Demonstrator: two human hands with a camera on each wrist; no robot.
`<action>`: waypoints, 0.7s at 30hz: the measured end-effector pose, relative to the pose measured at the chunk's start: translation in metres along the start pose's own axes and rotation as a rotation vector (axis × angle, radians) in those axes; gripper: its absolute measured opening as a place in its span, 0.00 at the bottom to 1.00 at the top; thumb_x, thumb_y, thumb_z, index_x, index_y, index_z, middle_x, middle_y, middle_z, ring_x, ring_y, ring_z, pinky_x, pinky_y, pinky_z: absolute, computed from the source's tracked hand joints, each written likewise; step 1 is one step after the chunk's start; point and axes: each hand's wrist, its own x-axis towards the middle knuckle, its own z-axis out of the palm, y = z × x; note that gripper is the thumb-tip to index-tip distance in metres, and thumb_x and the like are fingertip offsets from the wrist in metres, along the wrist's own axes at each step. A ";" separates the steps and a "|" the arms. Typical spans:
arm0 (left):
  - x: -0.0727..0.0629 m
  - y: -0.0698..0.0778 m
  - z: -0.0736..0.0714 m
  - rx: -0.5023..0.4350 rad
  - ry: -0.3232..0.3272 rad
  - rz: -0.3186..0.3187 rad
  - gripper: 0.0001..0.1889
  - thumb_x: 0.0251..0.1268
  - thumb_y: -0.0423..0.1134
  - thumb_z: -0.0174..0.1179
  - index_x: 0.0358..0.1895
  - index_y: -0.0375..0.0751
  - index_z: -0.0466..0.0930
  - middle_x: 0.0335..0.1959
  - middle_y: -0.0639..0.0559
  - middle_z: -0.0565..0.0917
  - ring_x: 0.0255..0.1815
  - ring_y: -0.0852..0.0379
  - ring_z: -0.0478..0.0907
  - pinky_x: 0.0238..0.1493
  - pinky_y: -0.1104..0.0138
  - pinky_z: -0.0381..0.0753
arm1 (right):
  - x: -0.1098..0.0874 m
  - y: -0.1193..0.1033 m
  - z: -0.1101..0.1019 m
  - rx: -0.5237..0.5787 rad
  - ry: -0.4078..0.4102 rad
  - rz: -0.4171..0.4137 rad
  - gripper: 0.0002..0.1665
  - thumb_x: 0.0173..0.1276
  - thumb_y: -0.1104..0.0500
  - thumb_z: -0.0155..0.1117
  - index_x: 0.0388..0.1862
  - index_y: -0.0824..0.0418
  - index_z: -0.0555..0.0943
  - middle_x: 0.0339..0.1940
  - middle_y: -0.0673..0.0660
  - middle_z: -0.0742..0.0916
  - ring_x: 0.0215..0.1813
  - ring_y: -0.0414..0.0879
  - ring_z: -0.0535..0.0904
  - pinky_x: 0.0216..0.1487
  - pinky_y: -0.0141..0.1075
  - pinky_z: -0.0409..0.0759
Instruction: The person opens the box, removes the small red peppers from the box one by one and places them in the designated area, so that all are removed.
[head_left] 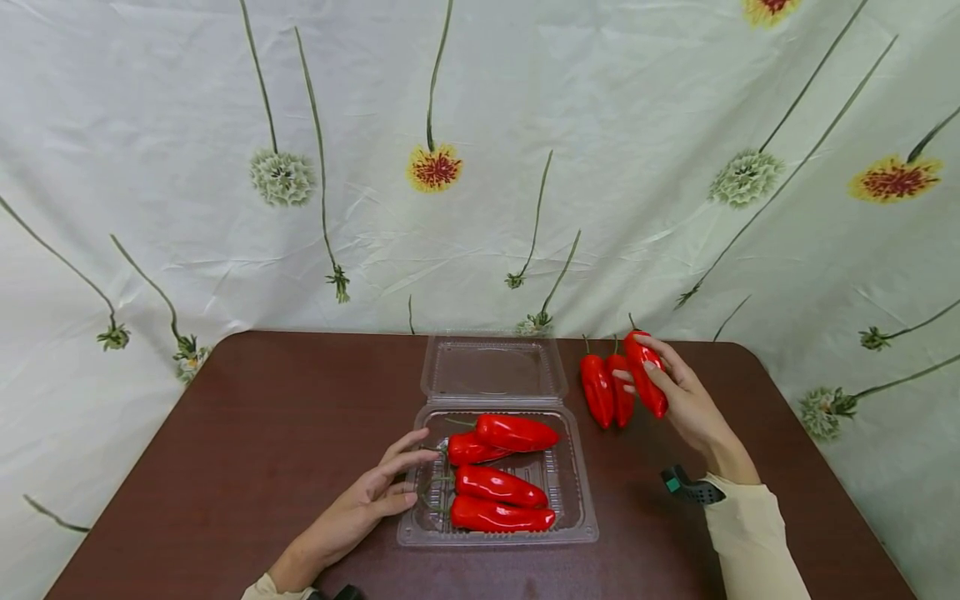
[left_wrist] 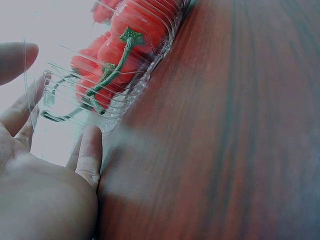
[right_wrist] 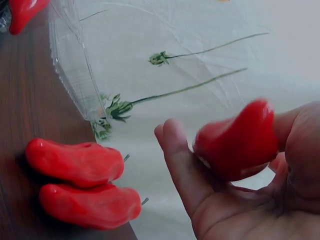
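My right hand (head_left: 690,404) holds a red pepper (head_left: 643,375) between thumb and fingers, raised over the table's right part. In the right wrist view the held pepper (right_wrist: 237,142) shows its tip toward the camera. Just left of that hand, two more red peppers (head_left: 597,392) lie side by side on the table. A clear plastic clamshell box (head_left: 581,492) has several red peppers (head_left: 502,487) in its base, stems to the left. My left hand (head_left: 367,500) rests at the box's left side, fingers spread and fairly straight. Its fingertips lie along the clear wall in the left wrist view.
The box's lid (head_left: 495,369) lies folded back toward the table's far edge. The dark brown table (head_left: 285,433) ends at a white flowered cloth (head_left: 495,217) hanging behind it. A black band (head_left: 693,487) is on the right wrist.
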 end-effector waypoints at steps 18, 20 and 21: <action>0.000 0.000 0.000 -0.011 -0.005 0.012 0.26 0.76 0.27 0.47 0.74 0.32 0.61 0.81 0.37 0.37 0.75 0.70 0.54 0.63 0.68 0.69 | -0.002 0.016 -0.016 -0.165 0.189 0.204 0.29 0.83 0.57 0.42 0.81 0.48 0.58 0.75 0.63 0.65 0.60 0.43 0.70 0.50 0.30 0.78; 0.000 0.000 0.000 -0.012 -0.006 0.012 0.26 0.76 0.26 0.47 0.74 0.32 0.61 0.81 0.37 0.37 0.75 0.71 0.53 0.63 0.68 0.69 | -0.003 0.019 -0.018 -0.167 0.190 0.208 0.29 0.84 0.58 0.40 0.81 0.50 0.58 0.76 0.65 0.64 0.59 0.43 0.71 0.51 0.29 0.77; 0.000 0.000 0.000 -0.012 -0.007 0.013 0.26 0.76 0.26 0.47 0.74 0.32 0.61 0.81 0.37 0.37 0.75 0.71 0.53 0.63 0.68 0.69 | -0.003 0.020 -0.019 -0.167 0.188 0.210 0.29 0.84 0.59 0.39 0.81 0.51 0.58 0.76 0.65 0.64 0.59 0.42 0.71 0.51 0.28 0.77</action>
